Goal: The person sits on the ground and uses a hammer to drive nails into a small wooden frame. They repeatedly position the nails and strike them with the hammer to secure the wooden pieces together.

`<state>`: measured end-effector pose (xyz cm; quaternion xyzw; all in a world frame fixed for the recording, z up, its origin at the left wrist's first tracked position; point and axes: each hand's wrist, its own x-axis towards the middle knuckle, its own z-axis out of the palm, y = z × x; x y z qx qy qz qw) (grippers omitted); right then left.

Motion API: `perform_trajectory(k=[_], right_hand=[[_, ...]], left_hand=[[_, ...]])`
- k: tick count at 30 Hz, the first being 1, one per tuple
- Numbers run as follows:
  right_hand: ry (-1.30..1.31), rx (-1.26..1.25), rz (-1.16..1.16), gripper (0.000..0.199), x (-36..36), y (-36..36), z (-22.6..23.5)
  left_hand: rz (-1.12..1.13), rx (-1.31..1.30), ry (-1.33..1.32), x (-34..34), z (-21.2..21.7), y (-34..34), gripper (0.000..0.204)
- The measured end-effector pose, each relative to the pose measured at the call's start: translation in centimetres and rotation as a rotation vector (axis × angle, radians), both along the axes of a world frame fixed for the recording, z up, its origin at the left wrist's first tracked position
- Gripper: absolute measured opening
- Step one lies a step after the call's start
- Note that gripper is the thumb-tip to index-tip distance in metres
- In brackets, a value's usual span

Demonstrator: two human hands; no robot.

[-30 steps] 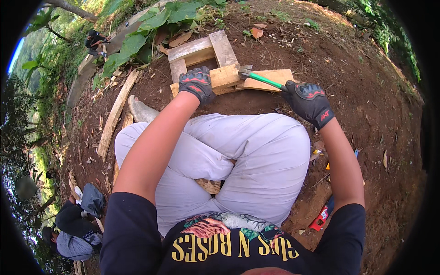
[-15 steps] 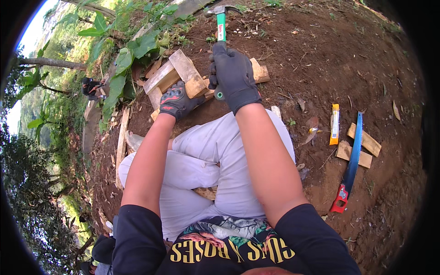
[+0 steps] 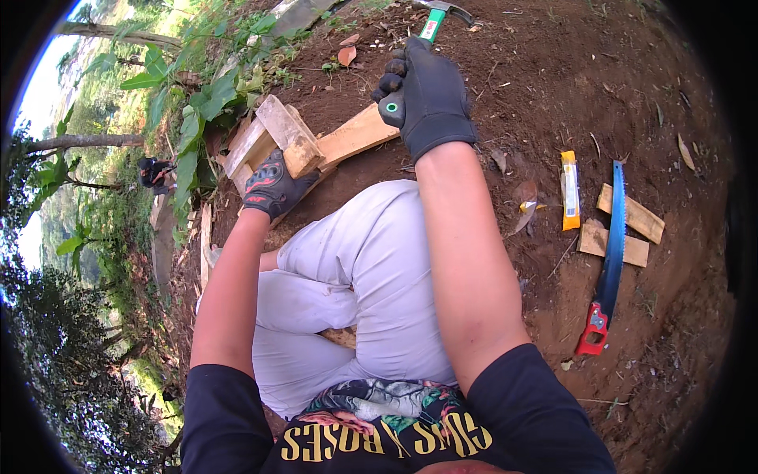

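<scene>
The right hand [image 3: 426, 99], gloved fingers wrapped tight, holds a green-handled hammer [image 3: 433, 22] raised above the wooden frame [image 3: 272, 142]. The left hand [image 3: 272, 186] grips that frame on bare soil. A handsaw [image 3: 606, 261] lies well apart, right.

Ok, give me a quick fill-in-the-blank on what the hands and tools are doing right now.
1. The right hand grips a green-handled ____, raised above the wooden frame.
2. The left hand rests on the wooden ____.
3. A blue-bladed handsaw with a ____ handle lies on the soil.
4. Both hands wear ____ gloves.

Missing words: hammer; frame; red; black
</scene>
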<state>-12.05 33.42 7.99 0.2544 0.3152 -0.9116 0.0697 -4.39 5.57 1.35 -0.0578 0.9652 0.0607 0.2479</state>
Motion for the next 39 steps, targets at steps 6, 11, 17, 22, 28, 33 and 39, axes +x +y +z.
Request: perform_trajectory(k=[6, 11, 17, 22, 28, 33, 39], right_hand=[[0.013, 0.146, 0.055, 0.024, 0.4, -1.1, 1.2], [0.08, 0.257, 0.093, 0.025, 0.4, -1.1, 0.7], [0.113, 0.396, 0.056, 0.026, 0.1, -1.4, -0.4], [0.083, 0.425, 0.113, 0.027, 0.6, -1.4, 0.7], [0.043, 0.531, 0.186, 0.024, 0.6, -1.5, -0.2], [0.03, 0.647, 0.325, 0.029, 0.6, -1.6, -0.8], [-0.044, 0.843, 0.652, 0.03, 1.2, -2.1, -1.0]], left_hand=[[-0.005, 0.028, 0.036, 0.1, 0.2, 0.7, 0.087], [-0.013, 0.002, 0.082, 0.2, 0.0, 1.4, 0.083], [-0.003, 0.014, 0.124, 0.6, -1.0, 0.4, 0.083], [0.059, -0.055, 0.012, 0.2, -0.3, -0.2, 0.098], [0.028, -0.037, -0.089, 2.0, 2.8, -4.8, 0.111], [0.131, 0.073, -0.151, 4.6, 2.6, -9.7, 0.111], [0.039, 0.055, -0.272, 3.5, 1.0, -11.8, 0.111]])
